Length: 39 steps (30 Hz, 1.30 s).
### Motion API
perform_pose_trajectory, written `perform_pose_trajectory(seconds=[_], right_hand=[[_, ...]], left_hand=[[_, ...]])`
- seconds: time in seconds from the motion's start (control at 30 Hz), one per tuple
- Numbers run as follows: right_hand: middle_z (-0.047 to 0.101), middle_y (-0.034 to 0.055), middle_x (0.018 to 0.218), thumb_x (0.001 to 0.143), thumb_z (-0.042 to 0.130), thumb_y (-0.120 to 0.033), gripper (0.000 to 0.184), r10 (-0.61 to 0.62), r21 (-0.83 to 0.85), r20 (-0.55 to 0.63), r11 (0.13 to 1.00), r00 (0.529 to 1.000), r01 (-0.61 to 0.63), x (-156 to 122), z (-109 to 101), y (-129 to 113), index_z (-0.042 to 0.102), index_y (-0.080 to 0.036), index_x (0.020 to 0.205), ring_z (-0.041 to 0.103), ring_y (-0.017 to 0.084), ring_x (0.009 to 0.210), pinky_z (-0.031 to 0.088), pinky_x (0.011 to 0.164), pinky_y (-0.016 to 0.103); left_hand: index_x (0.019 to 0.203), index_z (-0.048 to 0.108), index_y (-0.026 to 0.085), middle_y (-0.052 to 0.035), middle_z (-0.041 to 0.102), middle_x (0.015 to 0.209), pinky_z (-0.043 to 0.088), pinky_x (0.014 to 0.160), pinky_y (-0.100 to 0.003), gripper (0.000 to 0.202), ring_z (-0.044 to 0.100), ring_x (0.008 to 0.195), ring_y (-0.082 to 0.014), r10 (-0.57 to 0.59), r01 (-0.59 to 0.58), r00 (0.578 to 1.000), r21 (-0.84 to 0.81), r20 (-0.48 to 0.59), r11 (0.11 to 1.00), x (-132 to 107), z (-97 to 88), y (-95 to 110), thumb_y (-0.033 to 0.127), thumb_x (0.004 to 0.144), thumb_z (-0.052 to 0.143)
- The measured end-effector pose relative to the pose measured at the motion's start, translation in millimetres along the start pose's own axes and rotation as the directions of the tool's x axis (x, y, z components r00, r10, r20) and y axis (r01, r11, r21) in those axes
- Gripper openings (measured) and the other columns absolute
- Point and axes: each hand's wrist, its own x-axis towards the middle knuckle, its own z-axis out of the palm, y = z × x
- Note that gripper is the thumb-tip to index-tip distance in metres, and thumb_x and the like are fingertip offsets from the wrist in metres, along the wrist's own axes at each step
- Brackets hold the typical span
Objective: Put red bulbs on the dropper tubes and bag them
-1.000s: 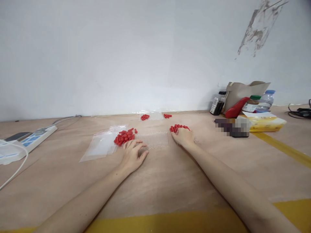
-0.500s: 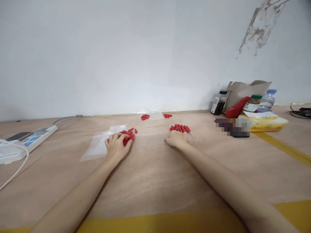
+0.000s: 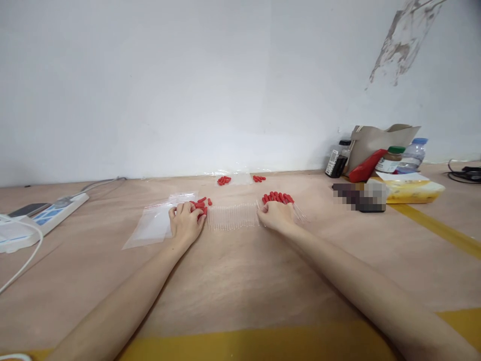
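My left hand (image 3: 186, 223) has its fingers curled down at a pile of red rubber bulbs (image 3: 202, 206), fingertips closed on a bulb that they partly hide. My right hand (image 3: 277, 215) pinches a thin clear glass tube (image 3: 257, 204), whose upper end pokes out past the fingers. Between the hands lies a row of clear glass tubes (image 3: 233, 217), side by side. Just beyond my right hand, several droppers (image 3: 278, 196) lie together, red bulbs fitted on clear tubes. Clear plastic bags (image 3: 148, 233) lie flat beside and under my left hand.
By the wall are two small groups of red bulbs (image 3: 224, 180) on a clear bag (image 3: 240, 178). A power strip (image 3: 62, 213) and a phone (image 3: 30, 210) are at left. Bottles (image 3: 413, 155), a grey bag (image 3: 372, 145) and a yellow tissue pack (image 3: 409, 190) stand at right.
My left hand's fingers have drawn in closer at the bulbs. My right hand has shifted slightly right, and a tube end now shows at its fingertips.
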Motion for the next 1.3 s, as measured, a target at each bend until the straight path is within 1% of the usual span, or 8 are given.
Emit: perform_pose_trajectory(seconds=[0.13, 0.23, 0.33, 0.43, 0.67, 0.83, 1.0, 1.3], right_hand=[[0.064, 0.0057, 0.07, 0.08, 0.039, -0.034, 0.028, -0.074, -0.008, -0.043, 0.997, 0.996, 0.074, -14, -4, 6, 0.059, -0.019, 0.067, 0.057, 0.02, 0.071, 0.028, 0.074, 0.035], [0.064, 0.0054, 0.07, 0.08, 0.04, -0.031, 0.023, -0.126, -0.009, -0.078, 0.992, 0.989, 0.126, -22, -2, 11, 0.057, -0.018, 0.072, 0.057, 0.02, 0.069, 0.03, 0.07, 0.033], [0.064, 0.0056, 0.075, 0.081, 0.041, -0.027, 0.018, -0.191, 0.081, -0.111, 0.976, 0.975, 0.201, -27, 1, 19, 0.055, -0.017, 0.083, 0.056, 0.019, 0.07, 0.032, 0.065, 0.03], [0.064, 0.0068, 0.085, 0.082, 0.039, -0.021, 0.02, -0.286, 0.196, -0.164, 0.928, 0.944, 0.316, -28, 7, 26, 0.054, -0.015, 0.095, 0.056, 0.018, 0.076, 0.035, 0.068, 0.028], [0.063, 0.0076, 0.095, 0.085, 0.037, -0.02, 0.026, -0.388, 0.169, -0.238, 0.886, 0.891, 0.431, -30, 17, 31, 0.058, -0.016, 0.099, 0.055, 0.019, 0.089, 0.035, 0.077, 0.029], [0.063, 0.0055, 0.09, 0.087, 0.036, -0.021, 0.022, -0.452, 0.149, -0.246, 0.856, 0.857, 0.494, -40, 17, 23, 0.058, -0.018, 0.091, 0.054, 0.016, 0.086, 0.032, 0.076, 0.029], [0.063, 0.0047, 0.088, 0.087, 0.035, -0.02, 0.021, -0.566, 0.12, -0.245, 0.788, 0.787, 0.604, -48, 17, 17, 0.056, -0.019, 0.091, 0.055, 0.014, 0.081, 0.029, 0.078, 0.029], [0.064, 0.005, 0.086, 0.087, 0.036, -0.02, 0.021, -0.631, 0.082, -0.239, 0.744, 0.738, 0.663, -51, 16, 16, 0.057, -0.018, 0.091, 0.054, 0.014, 0.079, 0.025, 0.082, 0.032]], left_hand=[[0.077, 0.067, 0.022, -0.0072, 0.053, 0.084, 0.028, 0.081, -0.043, 0.017, 0.044, 0.087, -0.0255, -0.027, 0.025, 0.998, -0.044, -0.058, 0.999, -3, -12.0, 8, 0.032, 0.078, 0.053], [0.082, 0.067, 0.023, -0.0063, 0.052, 0.084, 0.031, 0.079, -0.04, 0.017, 0.045, 0.086, -0.0236, 0.04, -0.051, 0.997, -0.201, -0.059, 0.978, -10, -27.0, 20, 0.032, 0.078, 0.053], [0.082, 0.066, 0.024, -0.0044, 0.052, 0.084, 0.035, 0.077, -0.036, 0.016, 0.047, 0.083, -0.0206, 0.214, -0.178, 0.976, -0.41, 0.044, 0.895, -17, -39.2, 33, 0.032, 0.077, 0.054], [0.078, 0.066, 0.025, -0.0033, 0.053, 0.085, 0.036, 0.076, -0.037, 0.014, 0.047, 0.081, -0.0197, 0.313, -0.202, 0.939, -0.507, 0.142, 0.838, -21, -44.2, 42, 0.031, 0.075, 0.054], [0.091, 0.066, 0.03, -0.0045, 0.055, 0.102, 0.03, 0.082, -0.044, 0.03, 0.044, 0.097, -0.0266, 0.311, -0.212, 0.94, -0.474, 0.141, 0.854, -23, -36.9, 54, 0.05, 0.069, 0.061], [0.079, 0.067, 0.027, -0.0033, 0.057, 0.103, 0.03, 0.083, -0.041, 0.013, 0.046, 0.098, -0.0235, 0.27, -0.189, 0.957, -0.475, 0.108, 0.859, -24, -30.5, 60, 0.034, 0.079, 0.055], [0.088, 0.054, 0.021, -0.0012, 0.064, 0.093, 0.024, 0.091, -0.042, 0.01, 0.055, 0.089, -0.0179, 0.246, -0.148, 0.963, -0.548, 0.109, 0.824, -24, -34.6, 64, 0.021, 0.085, 0.044], [0.1, 0.054, 0.026, -0.0008, 0.067, 0.095, 0.0, 0.101, -0.05, 0.016, 0.056, 0.098, -0.0199, 0.296, -0.196, 0.951, -0.564, 0.089, 0.802, -25, -34.5, 66, 0.024, 0.087, 0.045]])
